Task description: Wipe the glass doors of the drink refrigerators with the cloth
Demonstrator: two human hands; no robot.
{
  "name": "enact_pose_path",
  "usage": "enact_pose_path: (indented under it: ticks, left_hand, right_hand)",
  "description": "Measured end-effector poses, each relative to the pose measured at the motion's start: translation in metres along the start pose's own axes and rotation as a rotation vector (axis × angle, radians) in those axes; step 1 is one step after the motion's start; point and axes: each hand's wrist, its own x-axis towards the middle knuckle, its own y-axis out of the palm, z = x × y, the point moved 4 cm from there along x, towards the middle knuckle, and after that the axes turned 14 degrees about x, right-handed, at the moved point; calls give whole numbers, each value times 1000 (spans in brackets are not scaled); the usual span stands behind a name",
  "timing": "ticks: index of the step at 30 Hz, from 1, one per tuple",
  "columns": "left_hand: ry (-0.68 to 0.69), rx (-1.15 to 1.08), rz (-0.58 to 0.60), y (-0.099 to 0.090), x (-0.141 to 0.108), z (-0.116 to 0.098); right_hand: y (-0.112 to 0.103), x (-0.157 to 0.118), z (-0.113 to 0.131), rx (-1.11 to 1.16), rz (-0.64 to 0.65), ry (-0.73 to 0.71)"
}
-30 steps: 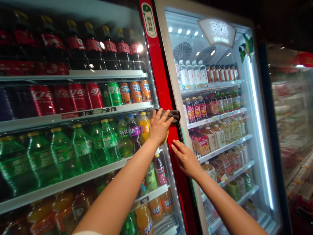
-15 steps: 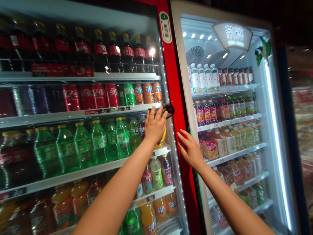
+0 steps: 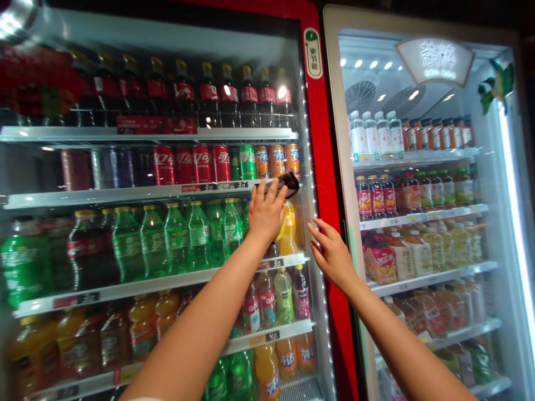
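Note:
My left hand [image 3: 267,209] presses a dark, cloth-like item [image 3: 287,185] against the glass door of the red-framed drinks fridge, fingers a little spread and back of the hand facing me. The item sticks out to the right of the fingertips; the rest is hidden under them. Behind it, orange cans [image 3: 277,160] stand on a shelf and green bottles [image 3: 199,234] stand lower down. My right hand [image 3: 332,250] holds nothing. Its fingers are apart and point left, in front of the red door frame [image 3: 320,139].
To the right stands a second glass-door fridge with a pale frame [image 3: 334,94], a lit sign [image 3: 434,58] and a bright vertical light strip. Both fridges hold rows of bottles on white shelves [image 3: 430,216]. Lamp reflections show on the left glass.
The fridges have shifted right in view, showing more of the left one. Against the glass, my left hand and the dark item have moved left. My right hand remains open by the red frame.

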Motion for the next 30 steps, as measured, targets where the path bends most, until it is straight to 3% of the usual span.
enact_pose_path:
  ticks: [2, 4, 7, 10, 12, 14, 16, 18, 21, 24, 26, 28, 30]
  left_hand:
    - [-129, 22, -45, -5, -13, 23]
    - [-164, 30, -68, -6, -36, 29]
    - [-36, 34, -28, -3, -64, 14]
    - [76, 39, 25, -1, -61, 11]
    - [47, 56, 19, -5, -48, 29]
    - [-76, 83, -22, -12, -40, 62]
    - [-239, 106, -76, -20, -44, 94]
    - [-361, 114, -118, -25, -60, 112]
    - [-371, 114, -116, -22, -88, 102]
    - [-201, 128, -40, -13, -96, 68]
    - [-81, 137, 16, -10, -90, 56]
    - [-28, 142, 48, -12, -80, 64]
    - [-82, 148, 40, -20, -72, 92]
  right_hand:
    - [2, -2, 3, -8, 18, -16]
    - [5, -3, 6, -12, 34, -21]
    - [15, 0, 10, -6, 59, -25]
    - [30, 9, 18, 17, 79, -45]
    - [38, 11, 24, 33, 91, -70]
    - [41, 9, 29, 42, 104, -94]
    - [42, 4, 32, 37, 121, -114]
    - [42, 0, 33, 20, 150, -138]
    - [45, 3, 36, -2, 168, -169]
    - [53, 13, 44, 22, 141, -166]
    - [61, 18, 51, 48, 130, -160]
    - [69, 18, 58, 63, 127, -161]
    - [75, 12, 62, 64, 128, -162]
